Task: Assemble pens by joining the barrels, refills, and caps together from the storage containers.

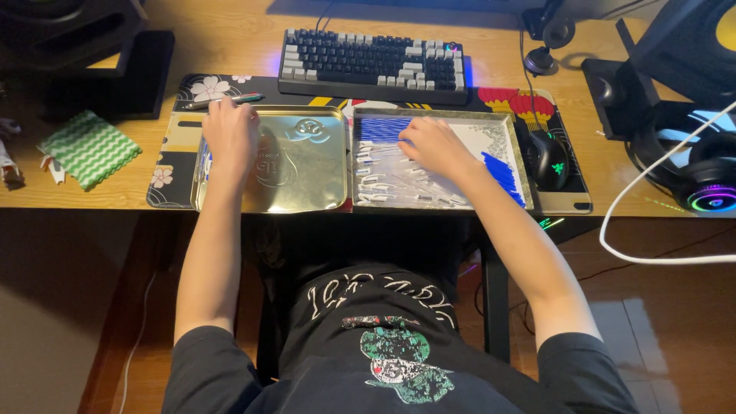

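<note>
Two shallow metal tin halves lie side by side on a patterned desk mat (172, 165). My left hand (230, 134) rests at the left edge of the embossed left tin (303, 161), fingers curled; whether it holds anything I cannot tell. My right hand (433, 146) presses down in the right tin (510, 130), on rows of small clear plastic packets (376, 180). Heaps of small blue pieces lie there too, one (383, 126) at the top left and another (506, 172) at the right.
A grey and black keyboard (376, 65) sits behind the tins, a black mouse (548, 157) to the right. A pen (230, 100) lies at the mat's top left. A green wavy cloth (88, 149) is far left, a headset (709, 180) and white cable (652, 192) far right.
</note>
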